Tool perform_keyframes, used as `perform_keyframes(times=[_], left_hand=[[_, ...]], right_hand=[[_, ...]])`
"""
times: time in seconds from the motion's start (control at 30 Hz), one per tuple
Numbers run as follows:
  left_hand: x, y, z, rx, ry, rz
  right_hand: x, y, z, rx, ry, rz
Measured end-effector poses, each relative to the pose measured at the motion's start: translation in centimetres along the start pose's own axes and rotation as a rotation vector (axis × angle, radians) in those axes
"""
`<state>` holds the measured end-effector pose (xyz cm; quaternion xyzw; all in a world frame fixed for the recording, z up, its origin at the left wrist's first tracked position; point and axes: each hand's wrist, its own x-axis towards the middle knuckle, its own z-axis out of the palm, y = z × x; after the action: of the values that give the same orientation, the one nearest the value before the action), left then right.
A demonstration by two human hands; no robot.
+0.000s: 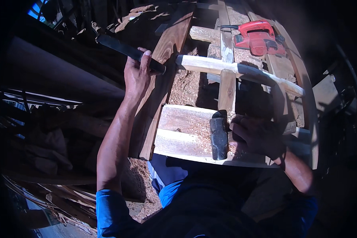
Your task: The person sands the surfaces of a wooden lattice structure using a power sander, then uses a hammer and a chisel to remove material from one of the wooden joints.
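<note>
My left hand (138, 73) is closed round a long, flat, dark bar (121, 48), its thumb along the top. The bar slants over the left side plank of a wooden frame (152, 105), its near end at the plank's inner edge. I cannot tell its exact kind. Lower right, my right hand (261, 137) lies mostly in shadow, fingers curled beside the block-shaped metal head of a hammer (219, 139). The handle is hidden under that hand, which appears to grip it. The hammer head rests over a pale board (178, 141) scattered with wood shavings.
A red electric planer (260, 39) with a dark cord sits on the frame's far right. A pale crosspiece (246, 71) spans the middle, and a short upright piece (227, 91) meets it. Shavings (184, 85) lie below the gaps. Dark timber is piled at left.
</note>
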<state>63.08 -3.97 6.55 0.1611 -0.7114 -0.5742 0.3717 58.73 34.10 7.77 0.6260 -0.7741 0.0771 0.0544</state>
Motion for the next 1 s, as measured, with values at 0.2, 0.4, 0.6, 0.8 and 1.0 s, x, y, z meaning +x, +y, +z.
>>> perform_keyframes(times=[0.2,0.4,0.6,0.8,1.0], left_hand=[[5.7,-5.3,4.2,0.272,0.008,0.098],[7.5,-8.1,4.7,0.311,-0.01,0.141],[7.2,-7.6,4.9,0.354,-0.006,0.145],[6.4,-6.4,5.5,0.357,-0.007,0.147],[6.5,-6.0,5.5,0.506,-0.045,0.212]], right_hand=[[0.1,-0.1,0.2,-0.058,0.009,-0.01],[0.0,0.5,1.3,-0.031,0.012,0.004],[0.2,0.7,1.4,-0.015,0.052,0.004],[0.2,0.7,1.4,-0.006,0.054,0.002],[0.2,0.7,1.4,-0.044,0.046,-0.002]])
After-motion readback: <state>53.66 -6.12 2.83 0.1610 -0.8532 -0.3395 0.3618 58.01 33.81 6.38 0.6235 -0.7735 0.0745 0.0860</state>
